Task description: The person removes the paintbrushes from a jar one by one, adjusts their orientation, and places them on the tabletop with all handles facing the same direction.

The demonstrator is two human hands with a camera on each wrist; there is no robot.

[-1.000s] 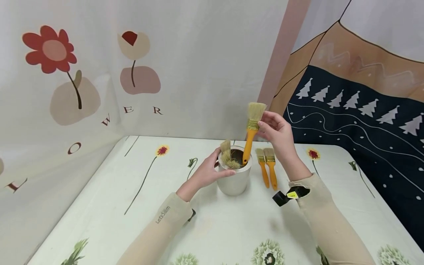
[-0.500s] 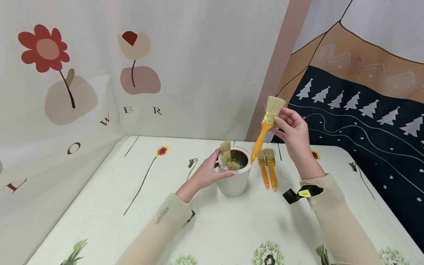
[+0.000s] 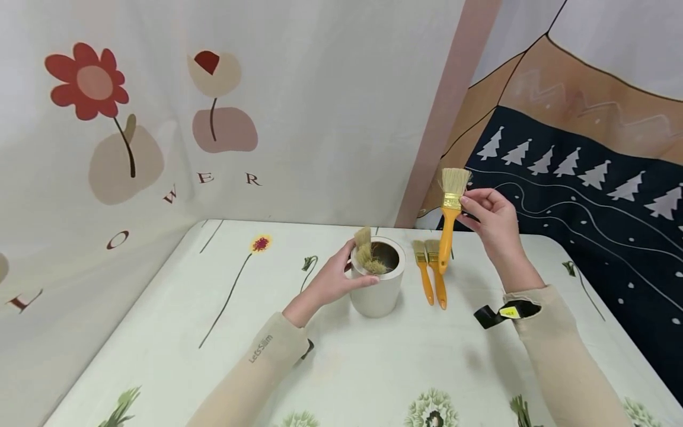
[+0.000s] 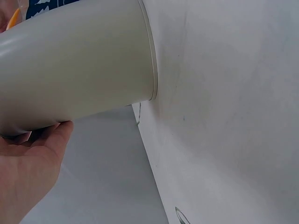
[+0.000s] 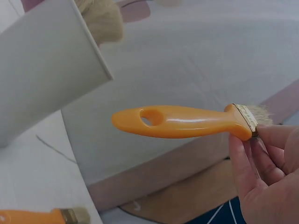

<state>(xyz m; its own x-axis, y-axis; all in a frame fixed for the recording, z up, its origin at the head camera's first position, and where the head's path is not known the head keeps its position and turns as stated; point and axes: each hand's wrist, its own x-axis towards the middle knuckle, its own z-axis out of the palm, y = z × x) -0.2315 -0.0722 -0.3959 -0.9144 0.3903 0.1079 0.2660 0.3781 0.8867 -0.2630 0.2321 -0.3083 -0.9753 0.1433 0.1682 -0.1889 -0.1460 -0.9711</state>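
My left hand (image 3: 337, 277) grips a white cylindrical pot (image 3: 376, 299) by its left side, the thumb lying across the front near the rim. Pale bristles (image 3: 364, 243) poke up at the left of its mouth; whatever lies lower inside is hidden. In my right hand (image 3: 493, 222) a paintbrush (image 3: 447, 234) is pinched at its gold ferrule, bristles up and orange handle pointing down. The right wrist view shows the same paintbrush (image 5: 187, 122) from the side, with a hole near its handle end. The handle tip overlaps two paintbrushes lying on the table in the head view.
Those two lying paintbrushes, one narrower (image 3: 424, 276) and one wider (image 3: 439, 284), are side by side right of the pot. A flower-print cloth covers the table (image 3: 341, 379). Behind it hang a pale printed curtain (image 3: 331, 118) and a dark tree-patterned cloth (image 3: 560, 154).
My right hand has moved right with the paintbrush, whose handle tip went from over the pot's mouth to above the lying brushes. My left hand and the pot stay in place.
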